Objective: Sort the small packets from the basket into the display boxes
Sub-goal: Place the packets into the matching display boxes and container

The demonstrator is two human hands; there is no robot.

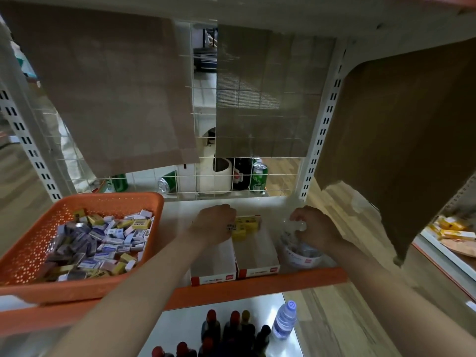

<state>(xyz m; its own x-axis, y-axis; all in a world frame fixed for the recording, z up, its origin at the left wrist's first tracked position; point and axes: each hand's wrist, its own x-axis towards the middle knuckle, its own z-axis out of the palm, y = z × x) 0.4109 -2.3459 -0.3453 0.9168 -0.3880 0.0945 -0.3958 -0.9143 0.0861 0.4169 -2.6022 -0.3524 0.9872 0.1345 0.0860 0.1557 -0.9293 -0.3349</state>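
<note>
An orange basket (31,248) full of small yellow, purple and white packets (103,243) stands at the left of the shelf. Two white display boxes with red fronts sit side by side: the left box (213,269) and the right box (257,256). Yellow packets (248,224) are stacked at the back of the right box. My left hand (215,224) is over the back of the left box, closed on a small packet with a barcode. My right hand (316,228) grips a clear plastic wrapper (296,243) lying on a round white tub.
The shelf has an orange front edge (257,287) and a wire grid back (180,181) with cans and a white pot behind. Brown cardboard (401,140) hangs at the right. Below stand dark bottles (231,331) and a water bottle (284,320).
</note>
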